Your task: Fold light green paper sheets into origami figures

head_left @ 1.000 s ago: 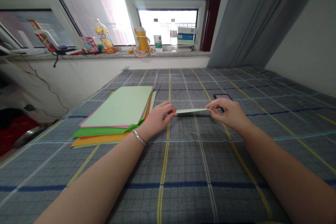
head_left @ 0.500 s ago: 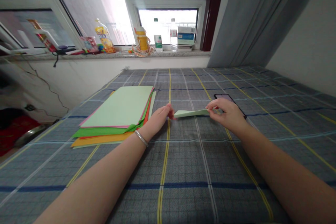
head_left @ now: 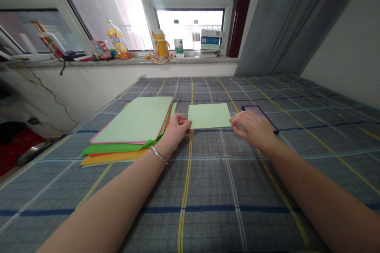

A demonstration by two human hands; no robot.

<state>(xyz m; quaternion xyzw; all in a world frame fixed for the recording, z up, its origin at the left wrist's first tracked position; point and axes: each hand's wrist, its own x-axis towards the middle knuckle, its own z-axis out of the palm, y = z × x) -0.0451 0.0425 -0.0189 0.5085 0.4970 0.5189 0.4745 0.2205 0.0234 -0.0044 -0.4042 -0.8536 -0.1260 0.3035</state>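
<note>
Left of the left hand, a stack of coloured paper (head_left: 133,120) lies flat on a plaid bedspread (head_left: 208,174). Its top sheet is pale green, with pink, red, green and orange edges showing beneath, and its lower right edge sits just beside the left wrist. A silver bangle (head_left: 158,155) circles that wrist. The left hand (head_left: 176,130) is half open, palm down, with its fingertips (head_left: 186,123) at the left edge of a small pale green sheet (head_left: 209,116). This 1 sheet lies flat on the bedspread between the 2 hands, roughly rectangular, all 4 corners in view. The right hand (head_left: 252,128) is also half open, palm down, fingers curved, its fingertips (head_left: 233,124) at the sheet's right edge. Neither hand shows a pinch; whether either presses on the paper cannot be told. Right of the sheet, a phone (head_left: 259,112) lies just beyond the right hand's fingers, partly hidden by them. Far ahead of both hands, a stone windowsill (head_left: 133,61) bears, left to right, a yellow-labelled bottle (head_left: 117,41), a yellow ornament (head_left: 161,43), a green-labelled bottle (head_left: 178,45), a clear bottle (head_left: 196,39) and a box (head_left: 210,39).
</note>
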